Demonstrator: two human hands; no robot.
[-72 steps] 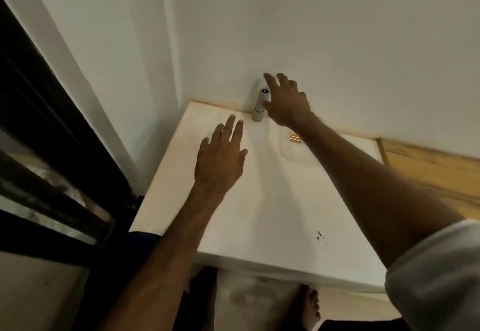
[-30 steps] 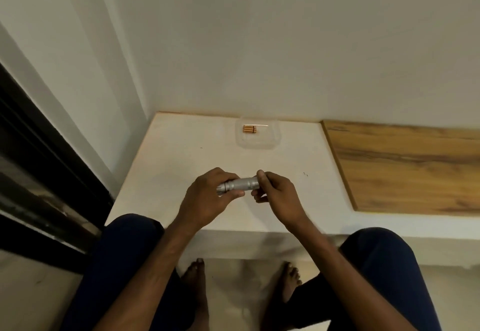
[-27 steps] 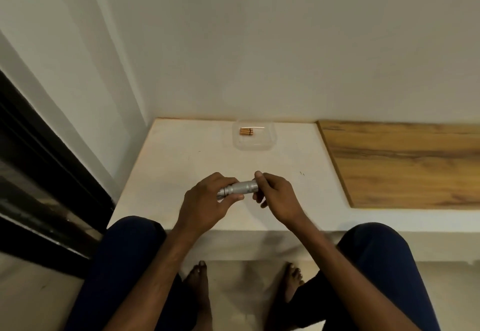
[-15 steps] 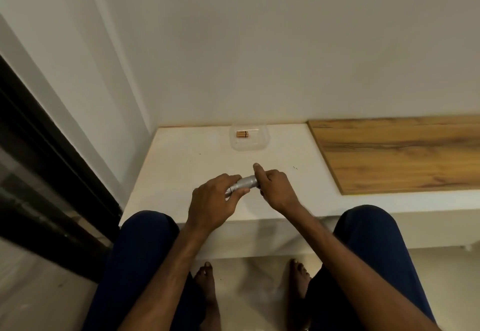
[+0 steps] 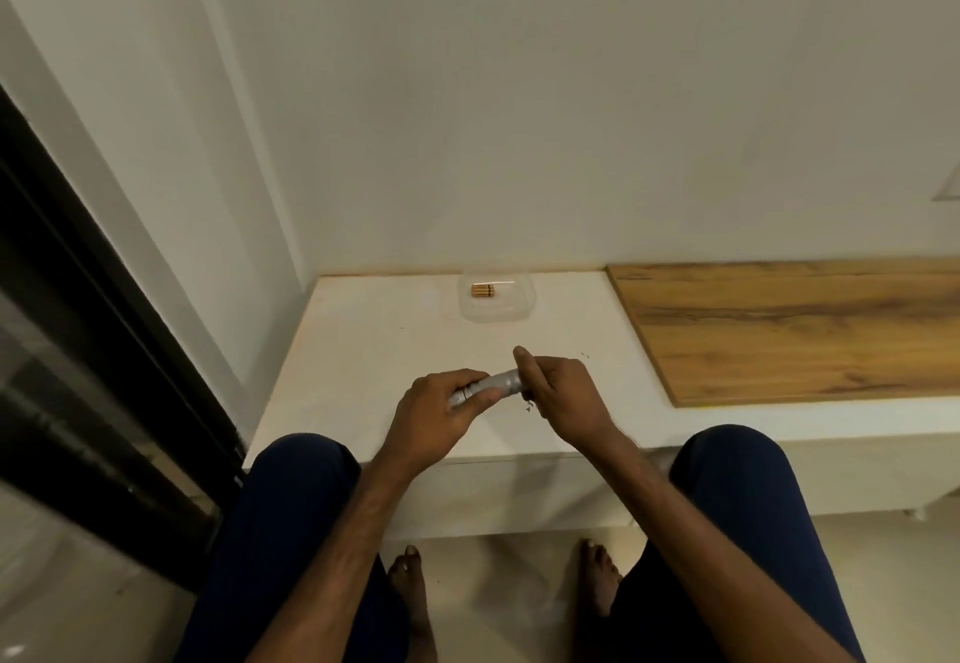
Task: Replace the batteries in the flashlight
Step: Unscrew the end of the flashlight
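The flashlight lies crosswise above the white ledge's near edge, long axis left to right, the left hand curled round one end and the right hand gripping the other, probably to unscrew it.

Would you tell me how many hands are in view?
2. The left hand grips the flashlight's left part; the right hand holds its right end. Neither is hidden.
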